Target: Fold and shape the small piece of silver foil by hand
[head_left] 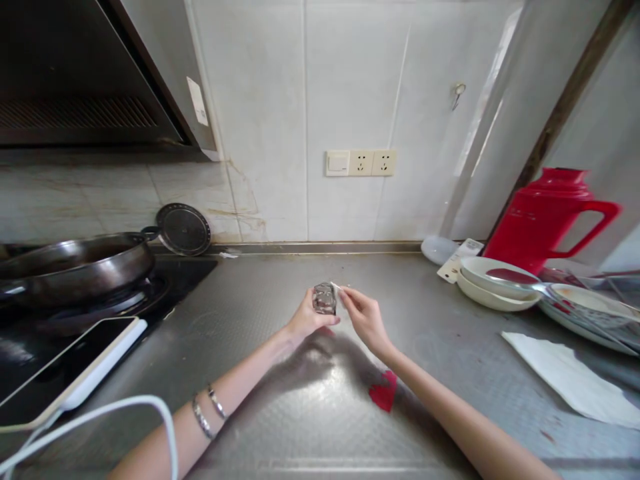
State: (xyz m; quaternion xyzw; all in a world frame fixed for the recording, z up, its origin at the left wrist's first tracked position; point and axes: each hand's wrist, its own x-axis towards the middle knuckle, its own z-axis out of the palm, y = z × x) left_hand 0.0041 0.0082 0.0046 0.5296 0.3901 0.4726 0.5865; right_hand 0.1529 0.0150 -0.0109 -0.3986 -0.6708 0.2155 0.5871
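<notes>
Above the middle of the steel counter, my left hand [306,315] is closed round a small clear, faceted glass-like object [325,299]. Its exact kind is hard to make out. My right hand [364,312] pinches a small white piece [337,287], which looks like tissue, against the right side of the glass-like object. Part of that white piece is hidden by the fingers. Below my right wrist, a red heart-shaped piece [384,392] lies flat on the counter [260,413].
At left a frying pan [85,267] rests on the black stove; a phone [70,370] with a white cable [163,413] lies nearer. At right are stacked white bowls [495,293], a plate [595,300], a red thermos [540,217] and a sheet of white paper [570,380].
</notes>
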